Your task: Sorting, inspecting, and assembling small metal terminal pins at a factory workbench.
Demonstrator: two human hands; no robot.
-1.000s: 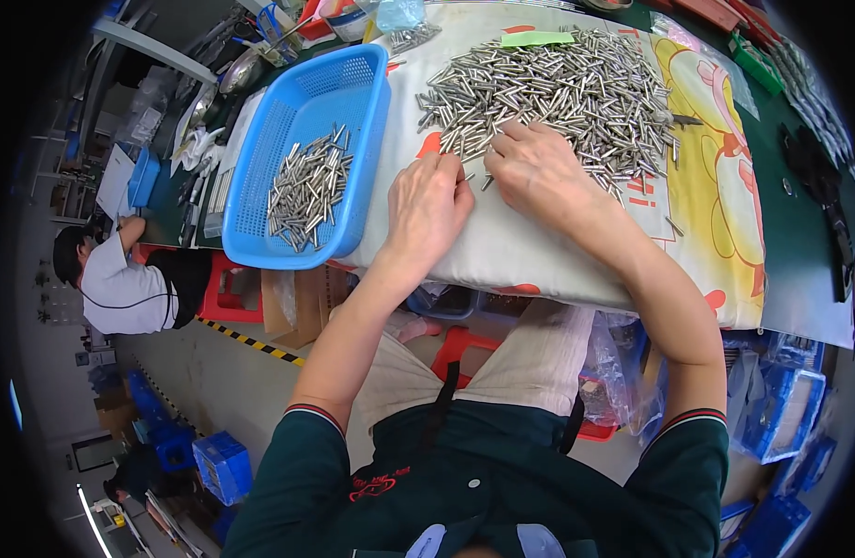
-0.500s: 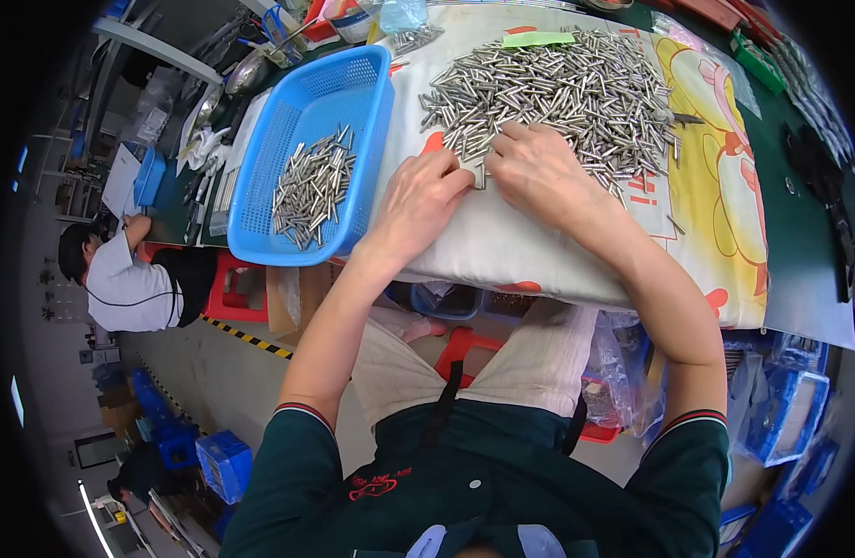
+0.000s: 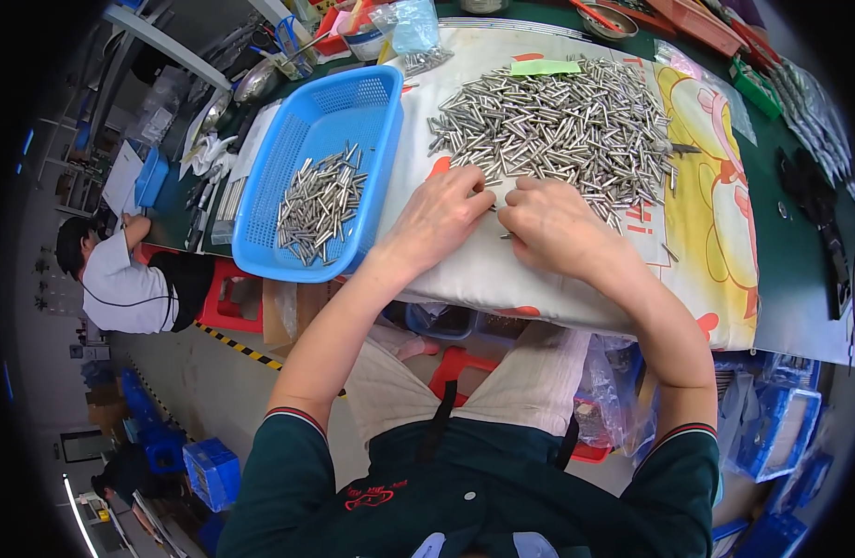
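A wide heap of short metal pins lies on the patterned cloth, with a green paper strip on its far edge. My left hand is closed at the heap's near left edge, its thumb and fingers pinched together. Beside it, my right hand is curled with fingertips down; a pin end shows just under its fingers. The fingertips of both hands point toward each other with a small gap between. What either pinch holds is mostly hidden. More pins lie in a blue plastic basket to the left.
A bag of pins rests beyond the basket. Tools and a metal bowl crowd the far left of the green bench. On the right are a green box and a black strap-like object. Another person sits at far left.
Both hands have drawn back a little from the heap toward me. A pin visible between my fingertips before no longer shows there. The whole view has shifted slightly.
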